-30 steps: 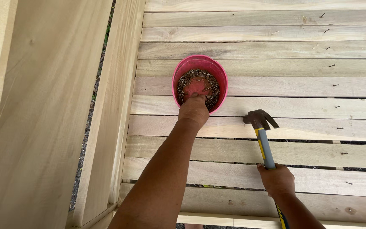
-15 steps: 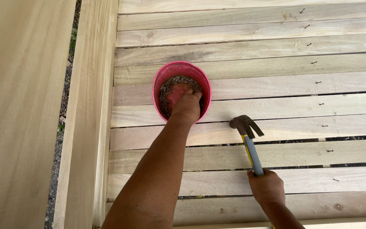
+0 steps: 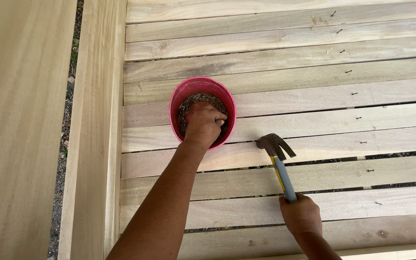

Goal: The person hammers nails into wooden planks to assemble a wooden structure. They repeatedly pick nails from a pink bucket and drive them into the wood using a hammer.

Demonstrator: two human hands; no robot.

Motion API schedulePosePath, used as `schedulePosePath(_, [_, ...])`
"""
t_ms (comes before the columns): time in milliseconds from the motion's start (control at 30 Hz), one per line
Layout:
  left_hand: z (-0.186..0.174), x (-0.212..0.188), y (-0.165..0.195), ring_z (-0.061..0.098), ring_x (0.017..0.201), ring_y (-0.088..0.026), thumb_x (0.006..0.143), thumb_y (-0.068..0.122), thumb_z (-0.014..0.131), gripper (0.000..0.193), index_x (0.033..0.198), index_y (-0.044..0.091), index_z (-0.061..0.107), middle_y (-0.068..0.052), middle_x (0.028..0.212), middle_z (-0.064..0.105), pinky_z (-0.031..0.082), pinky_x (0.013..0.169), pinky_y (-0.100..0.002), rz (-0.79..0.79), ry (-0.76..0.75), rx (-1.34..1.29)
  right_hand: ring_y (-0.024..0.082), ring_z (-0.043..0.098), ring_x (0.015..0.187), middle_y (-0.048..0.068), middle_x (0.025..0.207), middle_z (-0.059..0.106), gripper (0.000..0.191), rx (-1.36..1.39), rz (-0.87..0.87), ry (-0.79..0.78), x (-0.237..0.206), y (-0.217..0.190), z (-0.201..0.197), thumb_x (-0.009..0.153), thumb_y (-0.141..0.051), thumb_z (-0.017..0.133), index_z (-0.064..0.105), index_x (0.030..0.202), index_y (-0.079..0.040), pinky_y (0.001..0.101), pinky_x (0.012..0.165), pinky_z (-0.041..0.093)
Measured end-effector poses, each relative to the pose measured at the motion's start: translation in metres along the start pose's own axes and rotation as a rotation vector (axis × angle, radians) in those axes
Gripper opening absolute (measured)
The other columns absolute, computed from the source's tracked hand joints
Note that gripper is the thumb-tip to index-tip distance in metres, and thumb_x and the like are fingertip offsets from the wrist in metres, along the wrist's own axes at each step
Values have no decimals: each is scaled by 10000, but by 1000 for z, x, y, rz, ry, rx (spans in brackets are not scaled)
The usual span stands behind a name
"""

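Note:
A pink bucket (image 3: pixel 181 93) full of small dark nails (image 3: pixel 196 99) stands on pale wooden slats (image 3: pixel 314 101). My left hand (image 3: pixel 204 123) reaches down into the bucket, fingers curled among the nails. My right hand (image 3: pixel 300 215) grips the blue and yellow handle of a claw hammer (image 3: pixel 276 154), whose dark head rests on a slat to the right of the bucket.
A tall wooden side board (image 3: pixel 95 130) runs along the left of the slats, with a wide plank (image 3: pixel 20 130) beyond it and a strip of ground between. Several nails (image 3: pixel 357 117) stick up in a column along the right side of the slats.
My left hand has sunk deeper into the bucket and curled around the nails. The view has shifted, so everything sits further right and lower. The hammer stays in my right hand.

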State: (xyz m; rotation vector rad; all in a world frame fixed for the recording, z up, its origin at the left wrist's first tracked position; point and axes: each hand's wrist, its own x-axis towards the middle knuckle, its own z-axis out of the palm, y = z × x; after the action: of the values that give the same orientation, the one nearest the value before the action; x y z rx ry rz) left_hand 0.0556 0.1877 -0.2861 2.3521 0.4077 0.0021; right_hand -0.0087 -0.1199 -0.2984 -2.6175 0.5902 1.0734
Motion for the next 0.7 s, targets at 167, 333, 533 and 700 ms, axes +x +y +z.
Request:
schedulePosePath(167, [-1,-6,-16,706,1053,-293,953,56,612,224,1091,112,780,-127,1125,731,557,955,-382,-30,-19,-46,233,752,673,121,781,781,439,-14,-29,15,0,-1,0,982,-478,620,809,1003,-82,419,672,623])
schedulePosePath(333, [-3,-18,-10,721,1025,-297,909,16,613,282,1150,117,720,-158,1107,741,568,935,-384,-175,0,-107,244,765,692,130,798,790,438,6,-39,17,2,-1,2,975,-490,624,801,1057,-98,421,691,637])
schedulePosePath(533, [-2,-37,-1,747,947,-264,844,61,730,95,904,104,790,-95,1085,764,606,878,-366,-118,140,-131,251,764,730,130,841,791,429,16,-78,30,4,0,4,966,-491,636,796,1083,-110,424,723,629])
schedulePosePath(700, [5,-43,-1,709,963,-295,770,46,773,89,820,116,794,-75,1035,750,597,817,-378,16,398,-37,250,761,734,130,840,787,435,5,-117,30,6,-1,4,974,-493,629,792,1089,-107,425,730,629])
